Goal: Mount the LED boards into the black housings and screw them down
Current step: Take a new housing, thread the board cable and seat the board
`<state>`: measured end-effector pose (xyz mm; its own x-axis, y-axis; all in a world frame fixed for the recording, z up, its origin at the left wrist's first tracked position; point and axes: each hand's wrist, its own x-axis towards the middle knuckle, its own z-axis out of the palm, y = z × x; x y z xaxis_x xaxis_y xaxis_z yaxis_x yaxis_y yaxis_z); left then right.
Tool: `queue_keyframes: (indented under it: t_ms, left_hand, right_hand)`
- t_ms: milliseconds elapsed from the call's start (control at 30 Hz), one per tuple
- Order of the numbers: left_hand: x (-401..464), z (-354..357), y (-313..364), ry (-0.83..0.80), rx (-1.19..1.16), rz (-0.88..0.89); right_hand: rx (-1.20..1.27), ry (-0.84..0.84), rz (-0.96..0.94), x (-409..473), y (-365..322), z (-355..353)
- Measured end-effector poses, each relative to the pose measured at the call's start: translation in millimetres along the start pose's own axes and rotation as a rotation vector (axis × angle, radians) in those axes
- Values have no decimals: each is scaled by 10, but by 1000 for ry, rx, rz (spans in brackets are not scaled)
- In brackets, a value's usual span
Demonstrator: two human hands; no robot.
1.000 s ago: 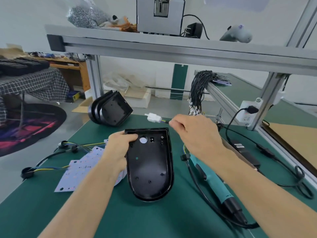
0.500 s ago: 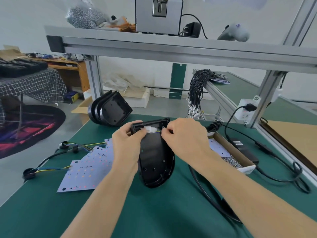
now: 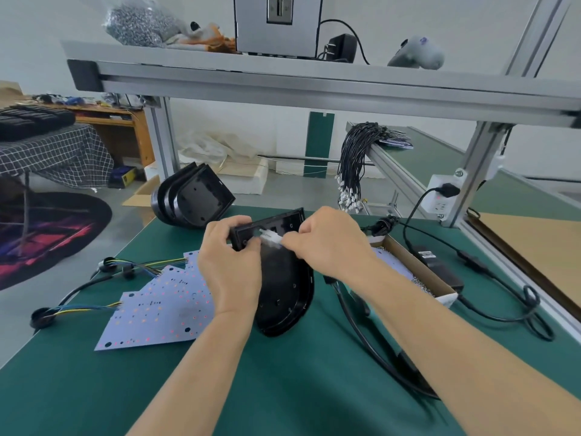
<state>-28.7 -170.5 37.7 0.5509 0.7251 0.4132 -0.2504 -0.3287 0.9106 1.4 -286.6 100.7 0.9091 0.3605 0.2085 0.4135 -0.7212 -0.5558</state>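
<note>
A black housing (image 3: 284, 284) stands tilted up on its rounded end on the green mat. My left hand (image 3: 231, 262) grips its upper left edge. My right hand (image 3: 330, 243) pinches a white connector (image 3: 272, 238) and holds it at the hole in the housing's top wall. White LED boards (image 3: 157, 306) with coloured wires lie flat on the mat to the left of the housing. More black housings (image 3: 195, 199) are stacked on edge at the mat's far left corner.
A cardboard box of screws (image 3: 418, 272) sits to the right, with a power adapter (image 3: 440, 265) and cables beyond it. A black cable (image 3: 371, 350) runs under my right forearm. A bundle of black wires (image 3: 355, 162) hangs from the frame rail behind. An aluminium shelf (image 3: 314, 86) crosses overhead.
The housing has gone from lying flat to tilted up on its rounded end. My right hand has brought the white connector down from above the housing to the hole in its top wall.
</note>
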Motion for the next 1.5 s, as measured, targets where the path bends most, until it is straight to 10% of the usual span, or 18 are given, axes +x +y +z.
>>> queue_keyframes:
  t_ms: [533,800,1000,1300,1500]
  left_hand:
    - [-92,87,-14,-107,-81,100]
    - [-88,170,25,-369,-513,-552]
    - [223,29,-41,-75,-490,-660]
    - [272,136,-45,214,-506,-649]
    - [8,114,83,-185,-384,-304]
  right_hand:
    - [782,-163,284,93,127,150]
    - [154,-148,-57,135,127,240]
    - [588,-591,184,-323,419,-36]
    - [633,-869,11,-1109,408,166]
    - [795,-209,96,-712,308,-83]
